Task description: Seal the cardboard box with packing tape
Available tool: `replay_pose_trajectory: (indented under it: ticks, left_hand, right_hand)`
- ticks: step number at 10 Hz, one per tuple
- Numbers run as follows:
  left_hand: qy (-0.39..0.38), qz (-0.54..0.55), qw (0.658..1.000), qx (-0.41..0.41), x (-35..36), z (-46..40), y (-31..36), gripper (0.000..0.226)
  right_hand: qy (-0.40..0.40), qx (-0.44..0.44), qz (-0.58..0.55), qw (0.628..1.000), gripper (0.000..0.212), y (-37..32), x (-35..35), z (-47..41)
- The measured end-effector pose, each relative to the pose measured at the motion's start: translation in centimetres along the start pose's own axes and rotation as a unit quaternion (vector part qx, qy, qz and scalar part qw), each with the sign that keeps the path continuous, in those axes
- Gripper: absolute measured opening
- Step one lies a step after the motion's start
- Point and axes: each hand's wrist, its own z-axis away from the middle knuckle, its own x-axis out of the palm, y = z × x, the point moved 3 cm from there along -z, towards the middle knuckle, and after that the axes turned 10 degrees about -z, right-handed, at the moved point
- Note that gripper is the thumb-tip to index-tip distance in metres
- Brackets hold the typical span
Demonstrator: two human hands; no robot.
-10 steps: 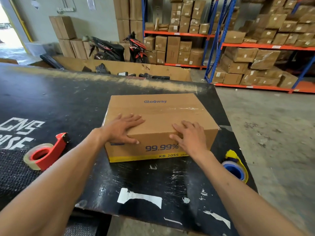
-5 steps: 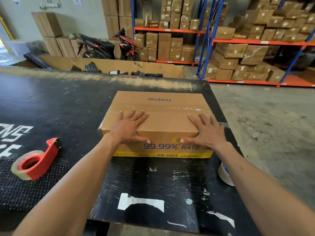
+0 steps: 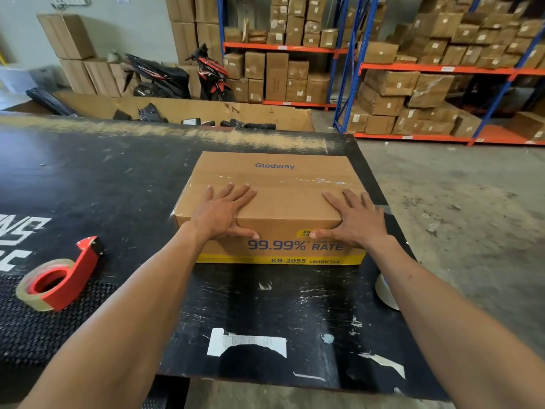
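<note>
A brown cardboard box (image 3: 290, 184) marked "Glodway" lies on the black table (image 3: 103, 178), its flaps down and a strip of clear tape across the top seam. My left hand (image 3: 224, 212) rests flat on the near left of the lid, thumb hooked over the front edge. My right hand (image 3: 355, 216) lies flat on the near right corner in the same way. A red tape dispenser (image 3: 60, 277) with a roll of tape sits on the table to the left. A second tape roll (image 3: 385, 290) shows partly behind my right forearm.
The table's right edge (image 3: 410, 261) runs just beside the box, with concrete floor (image 3: 472, 216) beyond. Torn label scraps (image 3: 246, 345) stick to the near tabletop. Behind are shelving racks (image 3: 427, 69) full of cartons, a parked scooter (image 3: 177, 75) and a long open carton (image 3: 182, 109).
The box has turned square to me and its front face now shows in full. My right hand moved from the front face to the box's right corner. Both hands now lie spread on the lid.
</note>
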Motion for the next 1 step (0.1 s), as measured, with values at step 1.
replay_pose_trajectory:
  ticks: [1]
  left_hand:
    - [0.040, -0.037, 0.999, 0.004, -0.31, 0.49, 0.35, 0.119]
  right_hand:
    - [0.043, 0.014, -0.005, 0.999, 0.123, -0.67, 0.43, 1.66]
